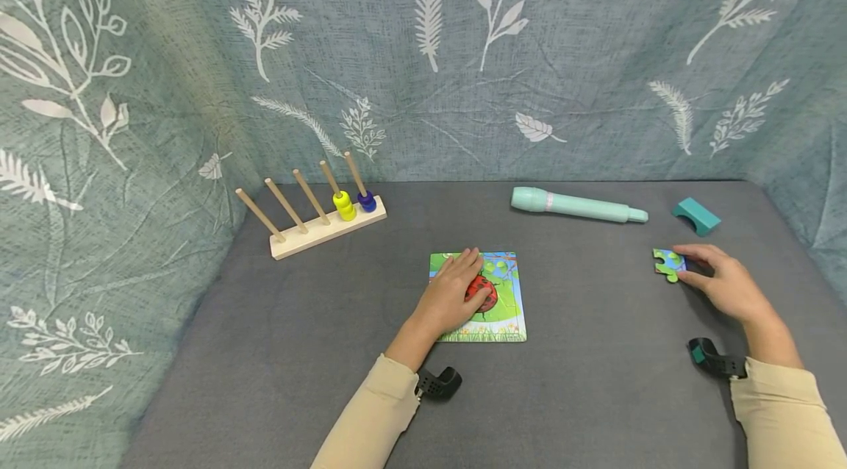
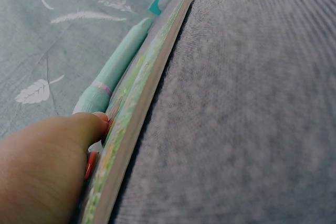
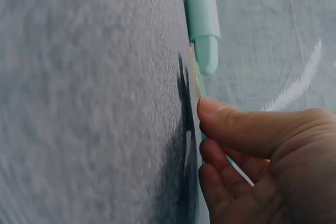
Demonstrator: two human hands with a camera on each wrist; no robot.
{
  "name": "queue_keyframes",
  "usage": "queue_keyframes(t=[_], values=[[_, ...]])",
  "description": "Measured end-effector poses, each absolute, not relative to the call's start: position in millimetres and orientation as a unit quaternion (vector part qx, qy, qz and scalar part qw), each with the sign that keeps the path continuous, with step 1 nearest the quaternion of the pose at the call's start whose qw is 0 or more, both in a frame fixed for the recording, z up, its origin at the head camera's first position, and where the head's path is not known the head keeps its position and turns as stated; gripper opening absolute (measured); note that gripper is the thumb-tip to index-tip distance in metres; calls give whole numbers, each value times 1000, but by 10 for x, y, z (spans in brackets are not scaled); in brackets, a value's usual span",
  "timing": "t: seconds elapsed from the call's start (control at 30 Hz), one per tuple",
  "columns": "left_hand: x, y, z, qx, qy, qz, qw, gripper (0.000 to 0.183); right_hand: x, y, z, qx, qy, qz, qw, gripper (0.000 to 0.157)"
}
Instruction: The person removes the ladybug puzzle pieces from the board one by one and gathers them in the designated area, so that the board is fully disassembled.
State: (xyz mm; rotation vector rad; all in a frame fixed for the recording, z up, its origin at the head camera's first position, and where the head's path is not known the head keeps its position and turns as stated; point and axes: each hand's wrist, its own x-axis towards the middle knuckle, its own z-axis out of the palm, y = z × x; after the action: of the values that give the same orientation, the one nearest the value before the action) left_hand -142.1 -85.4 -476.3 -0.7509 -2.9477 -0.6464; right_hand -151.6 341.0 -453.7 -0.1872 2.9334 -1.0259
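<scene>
A square jigsaw puzzle with a red ladybug on a green leaf lies at the middle of the table. My left hand rests on its left part with fingers extended, covering part of the picture. In the left wrist view the thumb touches the picture beside the puzzle's thick edge. Off to the right, my right hand pinches a loose jigsaw piece, blue and green, between thumb and fingers. The right wrist view shows that piece edge-on, close to the table surface, with a shadow beside it.
At the back left stands a wooden peg stand with yellow rings and dark blue rings. A mint-green flashlight-shaped tube lies at the back. A teal arch block sits behind my right hand. Patterned curtain encloses the table.
</scene>
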Motion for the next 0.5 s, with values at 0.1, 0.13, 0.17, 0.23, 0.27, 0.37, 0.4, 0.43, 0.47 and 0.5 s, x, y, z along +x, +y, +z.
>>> queue_keyframes(t=[0.1, 0.13, 0.17, 0.23, 0.27, 0.37, 0.4, 0.43, 0.47, 0.5], values=[[-1419, -854, -4762, -241, -948, -209, 15, 55, -1505, 3463, -4568, -54, 944, -325, 3, 41], [-1419, -854, -4762, -241, -947, -209, 15, 55, -1502, 3479, -4577, -53, 945, -323, -1, 41], [-1419, -854, -4764, -242, -947, -209, 15, 55, -1498, 3494, -4584, -52, 946, -321, -5, 40], [-1419, -854, -4763, -243, -947, -209, 15, 55, -1495, 3515, -4596, -50, 947, -317, -11, 40], [-1418, -855, -4763, -243, -947, -208, 15, 55, -1495, 3524, -4602, -50, 947, -316, -13, 40], [-1415, -857, -4761, -244, -947, -209, 19, 54, -1492, 3536, -4618, -47, 947, -316, -17, 40], [-1413, -858, -4759, -244, -947, -210, 18, 54, -1491, 3537, -4623, -45, 947, -317, -16, 40], [-1410, -858, -4757, -244, -946, -211, 18, 54, -1489, 3538, -4630, -43, 947, -317, -17, 41], [-1409, -857, -4755, -245, -946, -212, 19, 54, -1485, 3538, -4635, -41, 947, -317, -18, 41], [-1407, -857, -4753, -246, -945, -213, 20, 53, -1482, 3538, -4642, -39, 947, -317, -19, 41]])
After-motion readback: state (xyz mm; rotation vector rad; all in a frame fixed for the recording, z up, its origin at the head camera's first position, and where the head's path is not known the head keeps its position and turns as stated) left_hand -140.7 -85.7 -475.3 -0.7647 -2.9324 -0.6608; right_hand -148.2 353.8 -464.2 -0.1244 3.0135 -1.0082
